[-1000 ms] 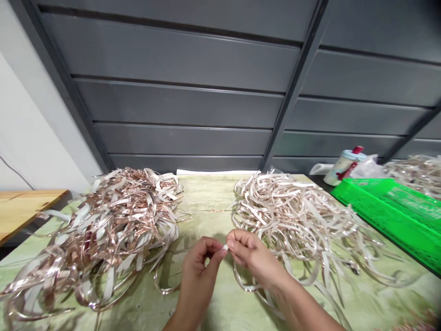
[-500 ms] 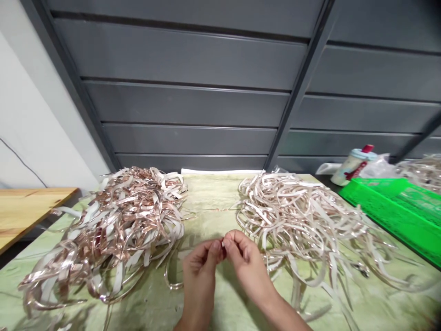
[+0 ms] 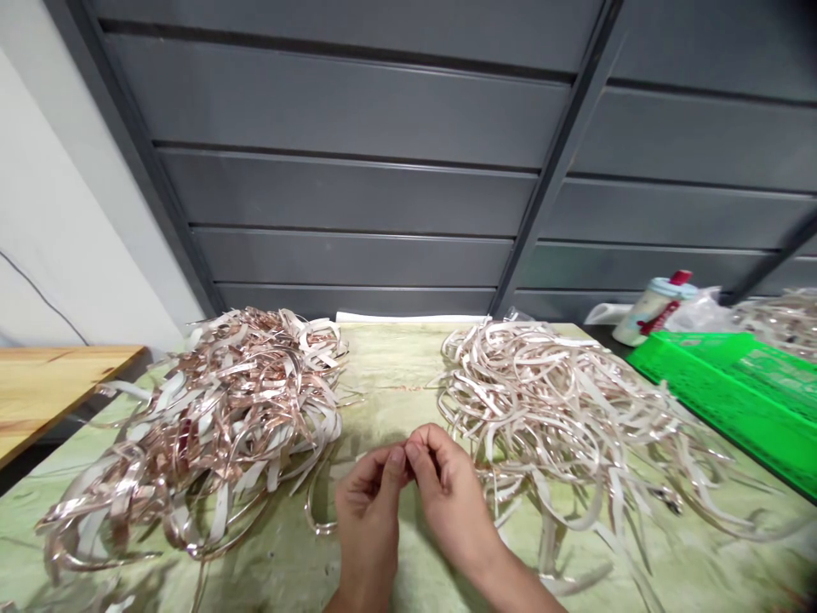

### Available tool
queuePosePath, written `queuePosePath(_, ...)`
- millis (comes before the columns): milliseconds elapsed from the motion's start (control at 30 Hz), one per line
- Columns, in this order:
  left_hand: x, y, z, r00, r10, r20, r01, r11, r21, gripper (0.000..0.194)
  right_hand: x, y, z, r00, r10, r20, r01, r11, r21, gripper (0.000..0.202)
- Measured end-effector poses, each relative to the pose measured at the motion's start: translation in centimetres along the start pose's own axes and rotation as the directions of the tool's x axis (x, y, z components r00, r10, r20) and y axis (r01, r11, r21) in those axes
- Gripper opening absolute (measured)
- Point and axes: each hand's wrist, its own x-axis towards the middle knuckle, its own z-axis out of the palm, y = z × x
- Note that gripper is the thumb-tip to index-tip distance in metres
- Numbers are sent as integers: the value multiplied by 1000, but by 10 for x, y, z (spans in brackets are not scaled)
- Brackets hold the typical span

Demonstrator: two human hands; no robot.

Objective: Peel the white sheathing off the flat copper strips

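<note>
My left hand [image 3: 375, 502] and my right hand [image 3: 448, 487] meet above the middle of the table, each closed in a pinch with thumb and forefinger tips together. Whatever lies between the fingertips is too small and covered to make out. To the left of my hands is a heap of shiny rose-gold and whitish strips [image 3: 248, 400], some of them curled. On the right lies a second heap of thinner, paler strips [image 3: 542, 392], its near ends trailing close to my right wrist.
Both heaps rest on a greenish table [image 3: 389, 358]. A bright green plastic basket [image 3: 734, 392] stands at the right edge, with a cup [image 3: 654, 311] and a clear plastic bag [image 3: 702, 311] behind it. A wooden surface [image 3: 57, 387] is at left; grey panels [image 3: 357, 204] rise behind.
My fingertips have drawn closer together, and the small pale bit seen between them before is now covered. The heaps have not moved.
</note>
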Motion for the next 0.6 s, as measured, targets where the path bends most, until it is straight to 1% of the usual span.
queuePosePath(133,1,-1,1,995,-4,-103,2,1000,-21,18,1,-6,3,998,42,36,-47,986,162,26)
queuePosePath(200,2,0,2,996,-23,-89,18,998,-62,19,2,-7,4,997,54,55,-64,980,189,26)
queuePosePath(267,2,1,2,998,-24,-54,19,996,-85,21,2,-7,3,998,43,50,-50,988,147,25)
queuePosePath(333,1,2,2,1000,1,-22,-3,998,-56,20,2,-6,3,999,21,29,-24,996,80,24)
queuePosePath(400,0,2,0,999,33,-7,-33,999,-3,17,1,-5,3,1000,16,15,-17,999,51,24)
queuePosePath(500,0,1,-1,998,64,4,-64,998,25,18,0,-5,5,1000,28,7,-29,996,86,26)
queuePosePath(600,0,3,2,998,56,-29,-57,998,-38,18,-1,-3,6,997,71,35,-76,981,181,28)
